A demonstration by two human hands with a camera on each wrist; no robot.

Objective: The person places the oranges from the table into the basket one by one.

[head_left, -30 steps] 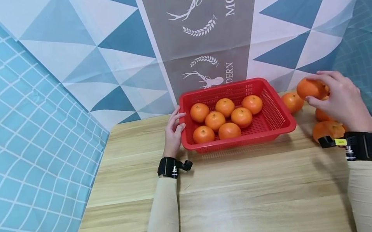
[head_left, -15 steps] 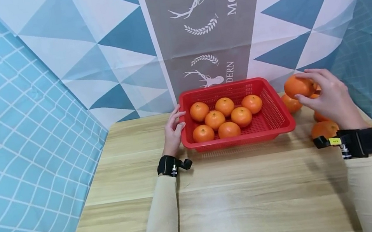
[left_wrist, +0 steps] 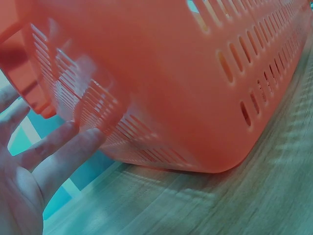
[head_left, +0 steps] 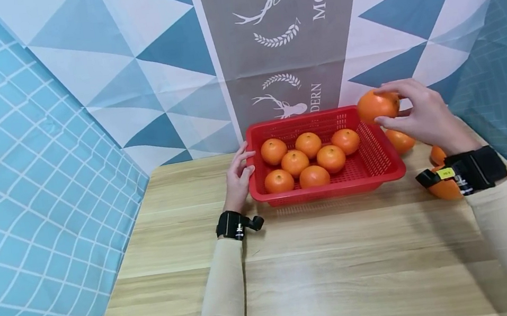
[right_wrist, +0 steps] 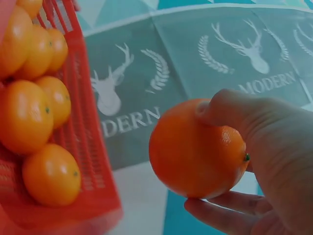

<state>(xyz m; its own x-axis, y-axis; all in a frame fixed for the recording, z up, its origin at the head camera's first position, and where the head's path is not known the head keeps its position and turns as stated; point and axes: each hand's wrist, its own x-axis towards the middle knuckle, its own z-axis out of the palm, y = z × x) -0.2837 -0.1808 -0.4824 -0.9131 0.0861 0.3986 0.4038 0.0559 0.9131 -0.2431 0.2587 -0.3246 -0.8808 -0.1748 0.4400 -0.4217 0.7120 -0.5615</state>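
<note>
My right hand (head_left: 425, 111) pinches a mandarin orange (head_left: 376, 106) between thumb and fingers, raised over the right rear corner of a red plastic basket (head_left: 381, 179). The right wrist view shows the held fruit's smooth skin and small green stem end, apart from the basket wall. Several more mandarins (head_left: 315, 176) sit in the basket, mostly toward its left and middle. At the basket's left end my left hand (head_left: 237, 181) touches the side. Its fairly straight fingers (left_wrist: 73, 152) lie against the slotted outer wall in the left wrist view.
Several loose mandarins lie right of the basket, among them one by its wall (head_left: 400, 141) and one partly behind the right wrist strap (head_left: 445, 189). The wooden table (head_left: 325, 266) meets a patterned cloth backdrop (head_left: 176, 82) behind the basket.
My right hand has carried the mandarin leftward and slightly up, from above the loose fruit to over the basket's right rim. The left hand has stayed at the basket's left end.
</note>
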